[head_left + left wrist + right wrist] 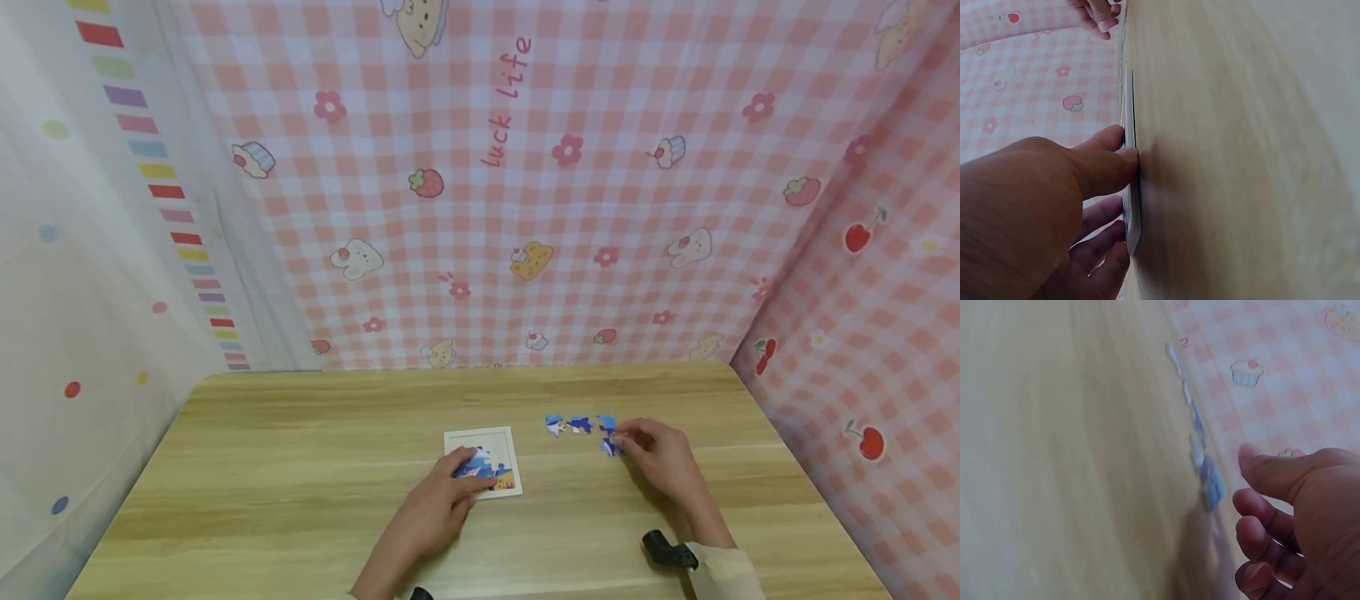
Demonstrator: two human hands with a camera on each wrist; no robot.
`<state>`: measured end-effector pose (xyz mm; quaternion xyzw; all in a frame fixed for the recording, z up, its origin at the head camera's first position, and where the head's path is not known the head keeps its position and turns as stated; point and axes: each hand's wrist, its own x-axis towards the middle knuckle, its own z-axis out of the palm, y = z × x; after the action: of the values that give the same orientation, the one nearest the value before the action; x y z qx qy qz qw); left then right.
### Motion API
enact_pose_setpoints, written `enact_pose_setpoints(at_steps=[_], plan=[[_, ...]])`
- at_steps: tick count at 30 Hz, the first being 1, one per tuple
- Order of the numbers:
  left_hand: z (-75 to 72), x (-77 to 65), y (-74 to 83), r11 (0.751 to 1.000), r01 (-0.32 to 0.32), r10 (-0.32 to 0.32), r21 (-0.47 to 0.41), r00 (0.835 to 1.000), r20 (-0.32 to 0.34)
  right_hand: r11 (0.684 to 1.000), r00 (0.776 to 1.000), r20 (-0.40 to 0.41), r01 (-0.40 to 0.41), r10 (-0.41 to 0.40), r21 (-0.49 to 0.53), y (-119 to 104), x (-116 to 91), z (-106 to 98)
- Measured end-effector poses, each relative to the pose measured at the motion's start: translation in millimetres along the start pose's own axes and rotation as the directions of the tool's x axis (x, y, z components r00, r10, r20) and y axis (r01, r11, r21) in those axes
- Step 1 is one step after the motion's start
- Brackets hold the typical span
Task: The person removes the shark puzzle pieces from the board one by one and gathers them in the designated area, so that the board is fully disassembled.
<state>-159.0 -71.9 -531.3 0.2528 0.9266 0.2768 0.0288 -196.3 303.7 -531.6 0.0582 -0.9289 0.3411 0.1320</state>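
A square jigsaw puzzle board [491, 435] with a white border lies on the table, part of its picture filled with blue and yellow pieces. My left hand [435, 504] holds it at its near left corner, thumb at the near edge in the left wrist view and fingertips along the side. Further right lie several loose blue puzzle pieces [579, 424] in a row. My right hand [663, 458] hovers beside the rightmost piece [1212, 487]. In the right wrist view the thumb and bent fingers stand apart, with a gap between them.
The wooden table [300, 500] ends at a pink checked cloth [480, 317] behind. A white cloth [97, 417] hangs on the left, another checked cloth on the right. A black wrist strap piece [667, 550] sits by the right sleeve.
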Motion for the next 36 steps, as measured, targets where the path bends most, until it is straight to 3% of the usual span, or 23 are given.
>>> enact_pose_setpoints(at_steps=[10, 22, 36], plan=[[-3.1, -1.3, -2.9, 1.000, -0.021, 0.021, -0.005, 1.000, 0.002, 0.994, 0.998, 0.059, -0.005, -0.001, 0.110, -36.4, 2.7, 6.0], [-12.3, -2.5, -6.8, 0.999, -0.037, 0.037, 0.021, 0.999, 0.004, 0.982, 0.995, 0.071, 0.057, -0.071, 0.178, -60.6, 7.4, 24.9], [-18.6, -5.0, -11.7, 0.999, -0.032, 0.034, -0.040, 0.998, 0.052, 0.984, 0.979, 0.184, 0.060, -0.091, 0.168, -88.5, 9.4, 53.3]])
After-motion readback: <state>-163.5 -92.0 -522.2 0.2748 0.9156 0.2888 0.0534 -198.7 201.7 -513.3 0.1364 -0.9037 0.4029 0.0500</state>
